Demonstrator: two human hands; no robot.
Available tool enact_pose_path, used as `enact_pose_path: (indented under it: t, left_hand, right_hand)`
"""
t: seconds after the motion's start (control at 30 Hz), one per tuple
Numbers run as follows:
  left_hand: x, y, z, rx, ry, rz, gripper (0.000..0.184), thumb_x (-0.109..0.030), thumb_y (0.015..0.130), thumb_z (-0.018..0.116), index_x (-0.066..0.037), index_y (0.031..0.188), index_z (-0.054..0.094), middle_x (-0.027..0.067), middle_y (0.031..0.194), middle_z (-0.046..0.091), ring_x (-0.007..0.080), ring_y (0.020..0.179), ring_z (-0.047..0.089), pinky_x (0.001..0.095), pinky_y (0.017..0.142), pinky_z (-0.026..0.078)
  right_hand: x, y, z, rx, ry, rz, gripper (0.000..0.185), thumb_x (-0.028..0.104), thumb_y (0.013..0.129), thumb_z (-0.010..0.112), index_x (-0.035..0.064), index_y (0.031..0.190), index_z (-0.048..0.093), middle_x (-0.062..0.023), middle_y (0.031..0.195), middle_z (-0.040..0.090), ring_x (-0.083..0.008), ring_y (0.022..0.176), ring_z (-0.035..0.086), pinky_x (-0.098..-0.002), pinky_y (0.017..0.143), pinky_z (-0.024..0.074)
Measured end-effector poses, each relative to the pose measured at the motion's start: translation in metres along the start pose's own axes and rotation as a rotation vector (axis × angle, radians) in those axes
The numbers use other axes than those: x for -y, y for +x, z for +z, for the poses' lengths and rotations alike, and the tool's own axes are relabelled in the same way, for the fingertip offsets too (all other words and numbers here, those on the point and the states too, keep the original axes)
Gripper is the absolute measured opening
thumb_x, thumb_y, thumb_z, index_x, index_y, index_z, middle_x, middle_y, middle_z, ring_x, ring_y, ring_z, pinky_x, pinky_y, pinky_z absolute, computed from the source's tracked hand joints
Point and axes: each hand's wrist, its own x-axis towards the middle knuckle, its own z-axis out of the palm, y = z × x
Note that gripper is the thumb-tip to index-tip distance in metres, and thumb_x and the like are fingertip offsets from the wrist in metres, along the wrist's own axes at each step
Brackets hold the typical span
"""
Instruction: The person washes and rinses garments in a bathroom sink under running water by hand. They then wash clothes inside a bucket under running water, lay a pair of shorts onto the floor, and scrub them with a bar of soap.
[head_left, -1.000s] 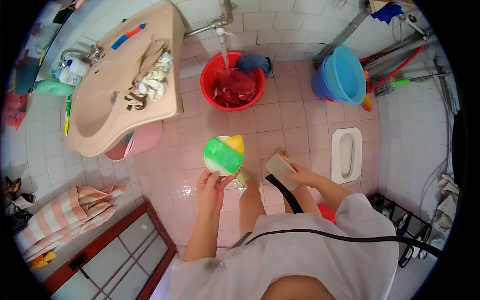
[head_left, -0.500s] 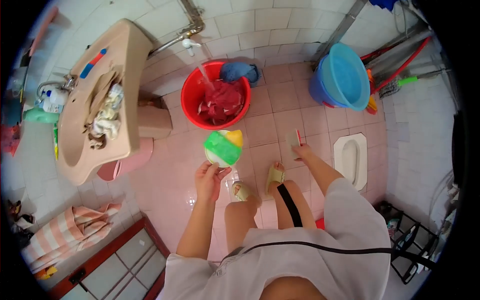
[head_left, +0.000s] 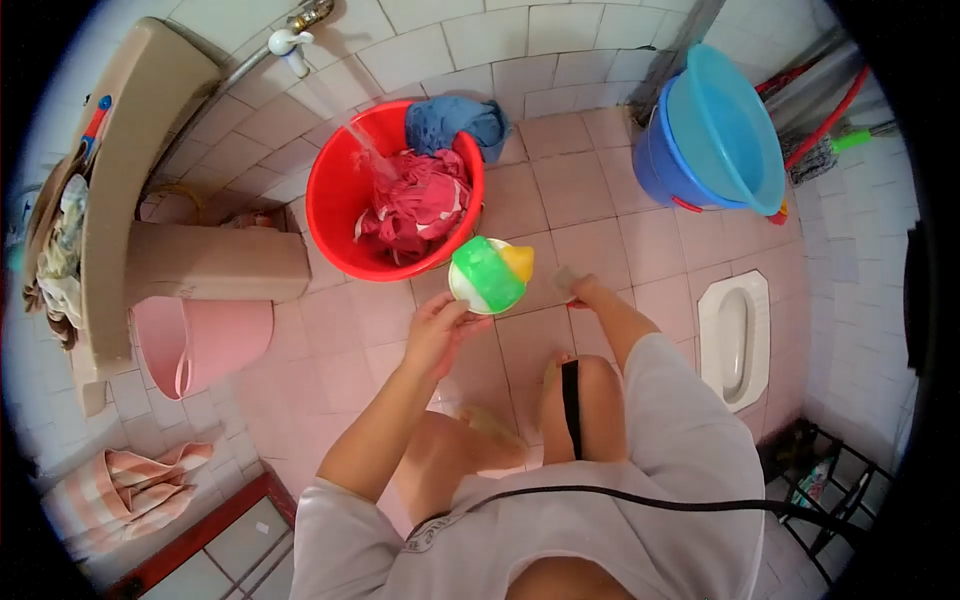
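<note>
We've got a sink (head_left: 150, 90) at left on a pedestal, pink bin (head_left: 205, 345) just beside the pedestal's base. Striped towel (head_left: 125, 490) near the red-framed door (head_left: 215, 522). Far right: blue bucket (head_left: 650, 150), light-blue basin (head_left: 735, 135) in its mouth (tilted), squat toilet (head_left: 712, 340) set in the floor, black rack (head_left: 800, 450) below. We also see a green-handled brush (head_left: 852, 140).

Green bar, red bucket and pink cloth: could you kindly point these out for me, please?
Green bar (head_left: 487, 275): head view, on its broad upper face.
Red bucket (head_left: 334, 205): head view, on its left wall.
Pink cloth (head_left: 420, 200): head view, on its crumpled middle.
</note>
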Motion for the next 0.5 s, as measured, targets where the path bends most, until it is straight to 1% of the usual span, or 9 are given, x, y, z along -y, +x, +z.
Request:
enact_pose_path:
  t: [0.07,0.1,0.17,0.2,0.27,0.33,0.37,0.43,0.5]
  left_hand:
    - [0.009,0.017,0.003,0.0,-0.033,-0.005,0.016,-0.004,0.083,0.049,0.005,0.096,0.053,0.0122,0.09,0.059,0.0202,0.083,0.059,0.0351,0.078,0.052]
    - [0.015,0.025,0.001,0.001,-0.032,0.011,0.016,-0.004,0.083,0.049,0.005,0.096,0.053,0.0122,0.09,0.059,0.0202,0.083,0.059,0.0351,0.078,0.052]
    - [0.025,0.045,-0.003,0.085,-0.052,0.038,0.016,-0.004,0.083,0.05,0.005,0.096,0.052,0.0124,0.09,0.059,0.0207,0.083,0.059,0.0354,0.078,0.052]
    - [0.029,0.052,-0.002,0.088,-0.064,0.048,0.016,-0.005,0.083,0.05,0.005,0.096,0.052,0.0126,0.09,0.059,0.0209,0.083,0.059,0.0351,0.078,0.052]
    - [0.033,0.063,0.003,0.081,-0.097,0.065,0.016,-0.004,0.083,0.05,0.005,0.096,0.052,0.0126,0.089,0.059,0.0209,0.082,0.059,0.0347,0.077,0.052]
    - [0.033,0.074,0.009,0.079,-0.129,0.081,0.016,-0.004,0.083,0.049,0.005,0.096,0.052,0.0126,0.089,0.059,0.0209,0.082,0.059,0.0343,0.077,0.052]
    - [0.036,0.081,0.01,0.082,-0.132,0.109,0.015,-0.003,0.083,0.049,0.005,0.095,0.052,0.0127,0.089,0.059,0.0209,0.081,0.06,0.034,0.076,0.052]
    - [0.042,0.088,0.014,0.088,-0.139,0.142,0.014,-0.003,0.083,0.048,0.005,0.094,0.053,0.0128,0.089,0.059,0.0208,0.08,0.06,0.0336,0.074,0.052]
    - [0.041,0.09,0.021,0.119,-0.097,0.173,0.013,-0.002,0.082,0.048,0.006,0.091,0.054,0.0133,0.089,0.059,0.0212,0.077,0.06,0.0333,0.073,0.052]
  right_hand:
    - [-0.043,0.096,-0.003,-0.058,0.138,-0.101,0.041,0.014,0.077,0.058,-0.0032,0.111,0.044,-0.0176,0.092,0.059,-0.0246,0.07,0.062,-0.035,0.054,0.0533]
    - [-0.035,0.098,-0.002,-0.056,0.137,-0.116,0.041,0.014,0.077,0.058,-0.0032,0.111,0.044,-0.0176,0.092,0.059,-0.0246,0.07,0.062,-0.035,0.054,0.0533]
    - [-0.005,0.072,-0.007,-0.318,0.105,-0.325,0.051,0.019,0.076,0.061,-0.004,0.117,0.042,-0.0177,0.097,0.057,-0.0235,0.08,0.06,-0.033,0.062,0.0528]
    - [0.013,0.054,-0.012,-0.318,0.106,-0.34,0.051,0.019,0.076,0.061,-0.004,0.117,0.042,-0.0177,0.097,0.057,-0.0235,0.08,0.06,-0.033,0.062,0.0528]
    - [0.056,-0.002,-0.02,-0.27,-0.144,-0.402,0.054,0.022,0.078,0.061,-0.0023,0.121,0.04,-0.0166,0.101,0.057,-0.0205,0.086,0.058,-0.0296,0.068,0.0504]
    - [0.076,-0.022,-0.019,0.295,0.333,-0.444,0.043,0.019,0.081,0.057,0.0012,0.118,0.044,-0.0137,0.103,0.058,-0.0167,0.082,0.058,-0.0276,0.067,0.0494]
    - [0.088,-0.053,-0.02,0.291,0.331,-0.45,0.043,0.019,0.081,0.057,0.0012,0.118,0.044,-0.0137,0.103,0.058,-0.0167,0.082,0.058,-0.0276,0.067,0.0494]
    - [0.11,-0.121,-0.024,0.903,0.559,-0.351,0.03,0.01,0.082,0.057,0.0016,0.11,0.05,-0.0087,0.098,0.059,-0.0121,0.078,0.057,-0.0222,0.068,0.0487]
    - [0.108,-0.135,-0.023,0.854,0.521,-0.433,0.027,0.009,0.083,0.056,0.0018,0.108,0.051,-0.0071,0.094,0.058,-0.0113,0.077,0.057,-0.0212,0.068,0.0487]
